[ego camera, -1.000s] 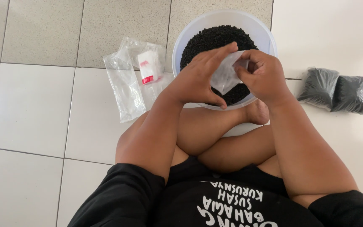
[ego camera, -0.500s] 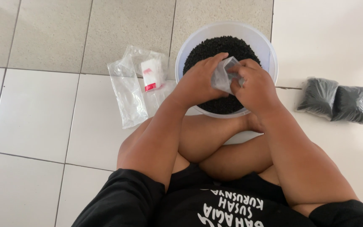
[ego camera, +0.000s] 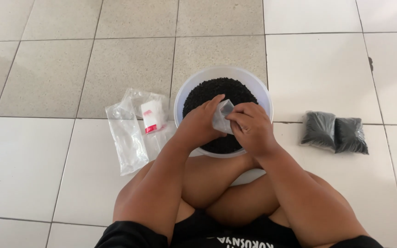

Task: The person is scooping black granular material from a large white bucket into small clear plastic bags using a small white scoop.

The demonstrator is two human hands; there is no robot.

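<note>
Hidden or unclear: your fingertips on both hands are partly masked by the small clear plastic bag (ego camera: 222, 117) they pinch, so you cannot see whether its mouth is open or what, if anything, lies inside it; the near rim of the white basin (ego camera: 259, 89) is covered by your wrists and by your crossed legs (ego camera: 217, 183), and the lower edge of the view cuts off your black shirt (ego camera: 235, 236) and both upper arms. Hands: your left hand (ego camera: 201, 126) is closed on the left edge of the small bag, thumb and fingers gripping it; your right hand (ego camera: 251, 126) is closed on its right edge, fingers curled over the plastic. The bag is held between the two hands, just above the black granules (ego camera: 207, 89) that fill the basin, over the near half of the heap. Surroundings: the basin stands on the tiled floor (ego camera: 322, 69) directly in front of your shins. To your left, just beside the basin, lies a loose pile of empty clear plastic bags (ego camera: 126, 138), with a small white packet with a red end (ego camera: 152, 115) resting on them; its markings are too small to read. To your right, well apart from the basin, two filled bags of black granules (ego camera: 334, 132) lie side by side, touching each other, on the white tile. Nothing stands between your hands and the basin.
</note>
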